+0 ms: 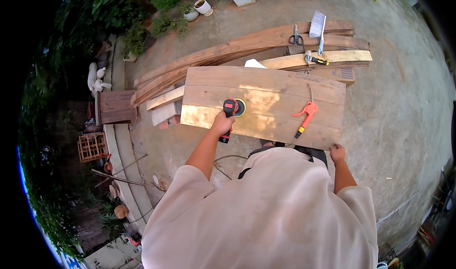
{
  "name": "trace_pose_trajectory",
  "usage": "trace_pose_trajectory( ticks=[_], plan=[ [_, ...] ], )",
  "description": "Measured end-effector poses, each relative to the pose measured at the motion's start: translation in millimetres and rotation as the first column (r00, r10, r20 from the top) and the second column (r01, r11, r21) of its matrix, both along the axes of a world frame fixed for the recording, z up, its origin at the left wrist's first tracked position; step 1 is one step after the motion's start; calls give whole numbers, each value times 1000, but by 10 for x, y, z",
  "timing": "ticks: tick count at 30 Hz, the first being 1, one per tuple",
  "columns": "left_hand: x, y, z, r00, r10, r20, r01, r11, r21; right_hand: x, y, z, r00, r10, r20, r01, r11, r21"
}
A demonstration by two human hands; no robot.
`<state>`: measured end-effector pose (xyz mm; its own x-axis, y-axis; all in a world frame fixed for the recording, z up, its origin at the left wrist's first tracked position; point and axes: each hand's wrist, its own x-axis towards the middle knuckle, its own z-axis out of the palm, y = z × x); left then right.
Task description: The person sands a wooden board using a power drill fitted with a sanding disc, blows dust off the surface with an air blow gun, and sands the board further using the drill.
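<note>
A wooden panel (209, 89) made of several joined planks lies in front of me, with patches of sunlight on it. My left hand (222, 123) is wrapped round the handle of a black and red cordless sander (231, 107). The sander's round, yellow-edged pad rests on the left part of the panel. At the panel's near right corner, my right hand (337, 153) grips the edge with its fingers closed; the underside of this hold is hidden. An orange air blow gun (308, 115) with a thin metal nozzle lies on the panel's right side.
Behind the panel, long planks (223, 47) are stacked on the concrete floor. On them lie scissors (296, 37), a brush (318, 28) and a black and yellow tool (317, 60). Potted plants (203, 7) stand beyond; a wooden crate (92, 147) is at left.
</note>
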<state>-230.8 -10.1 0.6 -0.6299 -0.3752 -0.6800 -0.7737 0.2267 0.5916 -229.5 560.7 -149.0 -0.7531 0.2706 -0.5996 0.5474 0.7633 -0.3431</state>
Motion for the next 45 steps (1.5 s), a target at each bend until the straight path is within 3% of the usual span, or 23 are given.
trace_pose_trajectory(
  ticks=[5, 8, 12, 16, 22, 25, 29, 32, 38, 41, 44, 45],
  plan=[
    [-95, 85, 33, 1000, 18, 1, -18, 1000, -24, 36, 32, -46, 1000, 9, -6, -9, 1000, 4],
    [-83, 184, 151, 997, -75, 24, 75, 997, -27, -5, 15, -65, 1000, 9, -12, -9, 1000, -1],
    [-112, 159, -9, 998, -49, -32, 47, 997, -58, 78, 79, -187, 1000, 1, -30, -1, 1000, -10],
    [-104, 237, 109, 985, -174, 21, 174, 983, -50, 41, 22, -97, 999, 19, -48, -18, 999, 28],
    [-95, 268, -34, 989, -147, -12, 144, 981, -133, -1, -16, -76, 1000, -4, -8, 4, 999, 50],
    [-107, 383, 82, 976, -215, 40, 218, 973, -71, -33, -37, -99, 999, -23, -26, 24, 998, 56],
    [-80, 432, -106, 988, -145, -45, 137, 980, -146, -25, 10, -108, 1000, -25, -8, 26, 998, 58],
    [-133, 564, 182, 972, -226, 65, 231, 969, -83, -50, -10, -98, 1000, -21, -22, 22, 998, 62],
    [-118, 535, -133, 983, -184, -10, 183, 980, -82, -24, 16, -66, 998, -50, -36, 51, 998, 37],
    [-160, 629, 87, 960, -276, 46, 278, 959, -50, -56, 6, -69, 999, -38, -26, 39, 998, 48],
    [-125, 568, -244, 984, -176, 11, 176, 971, -163, -35, 33, -88, 999, -46, -14, 47, 997, 58],
    [-134, 602, -175, 977, -212, 24, 213, 971, -110, -32, 38, -83, 999, -42, -20, 43, 997, 59]
  ],
)
